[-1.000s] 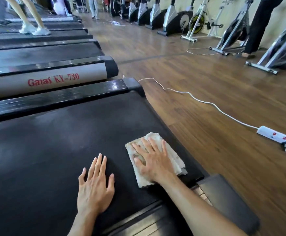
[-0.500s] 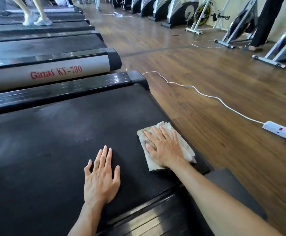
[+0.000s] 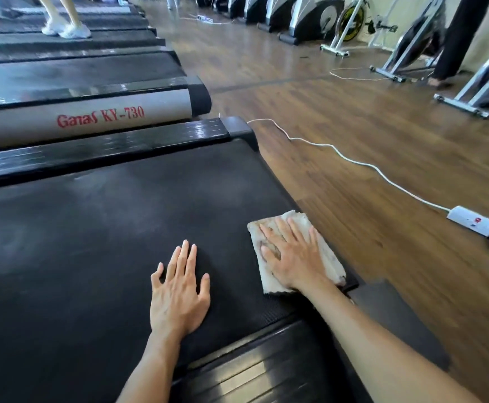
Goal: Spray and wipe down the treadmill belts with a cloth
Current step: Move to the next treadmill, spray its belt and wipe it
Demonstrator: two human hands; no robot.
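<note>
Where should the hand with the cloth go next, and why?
Probably sweep left across the belt. The right hand presses the cloth flat at the belt's right end, beside the floor, while dull smears show further left, beyond the left hand.

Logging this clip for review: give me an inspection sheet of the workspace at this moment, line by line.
Surface: black treadmill belt, dull grey patches across it.
Job's things: folded cloth lies flat near the belt's end edge; no spray bottle seen.
Clutter: nothing seen on the belt.
Hands: left hand rests flat on the belt, fingers straight; right hand presses flat on the cloth.
Cables: white cord runs across the wooden floor to a power strip.
Surroundings: more treadmills beyond, one marked Ganas KY-730; exercise bikes along the far wall; other people's legs in view.
</note>
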